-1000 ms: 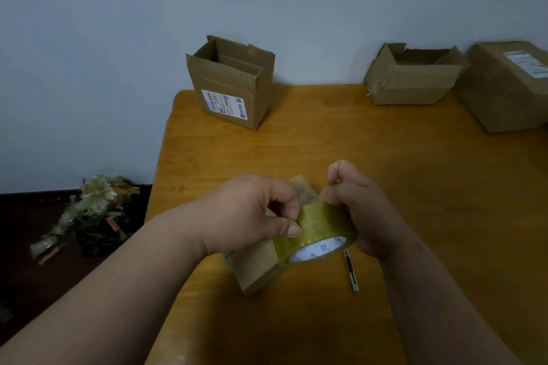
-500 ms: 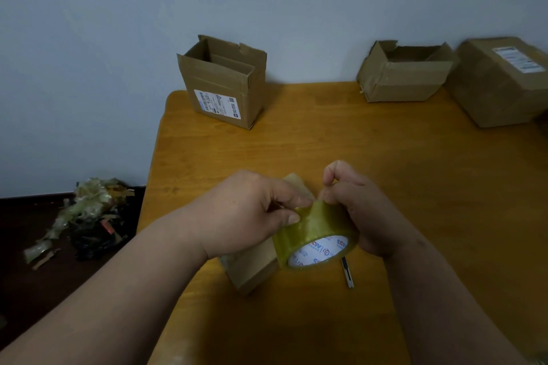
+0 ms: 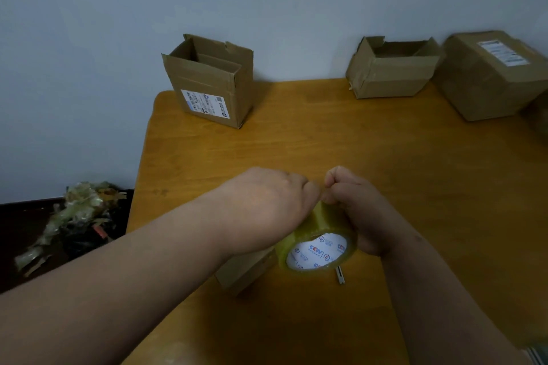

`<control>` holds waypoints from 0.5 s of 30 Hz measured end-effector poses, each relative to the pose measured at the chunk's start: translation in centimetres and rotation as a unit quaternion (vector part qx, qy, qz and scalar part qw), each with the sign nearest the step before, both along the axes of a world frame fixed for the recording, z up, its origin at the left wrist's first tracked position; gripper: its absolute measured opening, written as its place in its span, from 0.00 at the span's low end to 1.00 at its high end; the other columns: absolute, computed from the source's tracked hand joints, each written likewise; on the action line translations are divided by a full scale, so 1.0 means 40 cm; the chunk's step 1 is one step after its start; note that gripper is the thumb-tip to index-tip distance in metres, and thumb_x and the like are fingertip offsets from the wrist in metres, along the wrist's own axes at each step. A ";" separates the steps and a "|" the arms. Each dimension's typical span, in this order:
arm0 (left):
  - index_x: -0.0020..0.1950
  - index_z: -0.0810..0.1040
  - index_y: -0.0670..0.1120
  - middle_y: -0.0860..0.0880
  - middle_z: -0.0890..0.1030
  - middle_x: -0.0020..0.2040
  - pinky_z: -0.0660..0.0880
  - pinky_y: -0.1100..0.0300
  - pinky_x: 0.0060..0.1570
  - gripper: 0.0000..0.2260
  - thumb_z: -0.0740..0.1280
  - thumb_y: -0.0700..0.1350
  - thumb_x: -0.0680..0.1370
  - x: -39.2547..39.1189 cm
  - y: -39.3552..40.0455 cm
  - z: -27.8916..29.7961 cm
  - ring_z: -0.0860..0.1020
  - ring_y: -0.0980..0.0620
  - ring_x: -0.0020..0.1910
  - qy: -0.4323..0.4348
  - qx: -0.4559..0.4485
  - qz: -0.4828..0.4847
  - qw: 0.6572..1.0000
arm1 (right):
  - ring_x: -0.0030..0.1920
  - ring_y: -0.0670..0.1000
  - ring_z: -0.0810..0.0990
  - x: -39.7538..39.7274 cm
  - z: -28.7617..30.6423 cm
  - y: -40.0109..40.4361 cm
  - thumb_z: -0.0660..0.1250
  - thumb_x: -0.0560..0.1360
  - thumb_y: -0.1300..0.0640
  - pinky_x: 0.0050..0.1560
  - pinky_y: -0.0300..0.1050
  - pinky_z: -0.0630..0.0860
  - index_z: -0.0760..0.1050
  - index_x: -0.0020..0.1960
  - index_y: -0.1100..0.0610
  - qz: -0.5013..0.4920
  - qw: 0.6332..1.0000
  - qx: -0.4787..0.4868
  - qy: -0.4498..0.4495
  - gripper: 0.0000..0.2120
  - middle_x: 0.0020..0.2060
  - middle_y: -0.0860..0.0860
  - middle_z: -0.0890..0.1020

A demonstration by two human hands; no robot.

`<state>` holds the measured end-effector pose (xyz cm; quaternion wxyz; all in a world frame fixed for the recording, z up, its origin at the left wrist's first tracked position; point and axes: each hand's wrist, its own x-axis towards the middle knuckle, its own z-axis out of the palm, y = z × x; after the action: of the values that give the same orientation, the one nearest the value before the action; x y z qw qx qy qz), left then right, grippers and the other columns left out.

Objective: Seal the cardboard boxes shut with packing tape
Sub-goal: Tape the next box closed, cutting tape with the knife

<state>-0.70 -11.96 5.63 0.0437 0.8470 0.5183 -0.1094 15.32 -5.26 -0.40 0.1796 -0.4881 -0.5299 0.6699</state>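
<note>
Tape-end pickup over small cardboard box [image 3: 243, 271].
Steady tape roll [image 3: 318, 241] in curled right grip [image 3: 358, 210]; pinch free end with left grip [image 3: 267, 210], peel slowly.

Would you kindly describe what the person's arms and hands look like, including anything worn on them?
Both forearms are bare right to the frame's edge: no sleeves show. The left hand and right hand wear no gloves, and no watch, bracelet or ring is visible.

Yellowish tape roll [image 3: 321, 224], brown boxes [image 3: 212, 80]
</note>
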 end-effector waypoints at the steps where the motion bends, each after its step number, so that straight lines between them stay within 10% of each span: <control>1: 0.63 0.60 0.46 0.46 0.71 0.56 0.68 0.54 0.40 0.10 0.52 0.40 0.82 0.006 0.001 -0.004 0.67 0.50 0.45 0.009 0.002 0.001 1.000 | 0.31 0.49 0.65 0.002 -0.002 0.000 0.58 0.70 0.69 0.29 0.42 0.62 0.68 0.34 0.50 -0.006 1.000 -0.011 0.006 0.15 0.29 0.48 0.68; 10: 0.62 0.63 0.49 0.50 0.67 0.56 0.60 0.61 0.45 0.08 0.53 0.42 0.83 -0.007 0.005 -0.042 0.62 0.54 0.48 -0.097 -0.018 0.032 0.995 | 0.29 0.49 0.67 0.027 -0.001 0.013 0.57 0.73 0.69 0.27 0.41 0.64 0.68 0.39 0.53 -0.040 0.996 -0.072 0.030 0.12 0.30 0.50 0.68; 15: 0.60 0.63 0.63 0.58 0.74 0.43 0.74 0.54 0.44 0.11 0.56 0.48 0.80 -0.051 0.002 -0.092 0.75 0.55 0.43 -0.357 -0.024 0.123 0.925 | 0.27 0.47 0.66 0.063 0.013 0.030 0.54 0.74 0.69 0.25 0.40 0.64 0.66 0.40 0.54 -0.069 0.994 -0.064 0.057 0.12 0.29 0.49 0.67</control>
<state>-2.73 -11.89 1.96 0.2597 0.7583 0.5655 0.1943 17.83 -4.07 0.10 0.2235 -0.4952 -0.4396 0.7153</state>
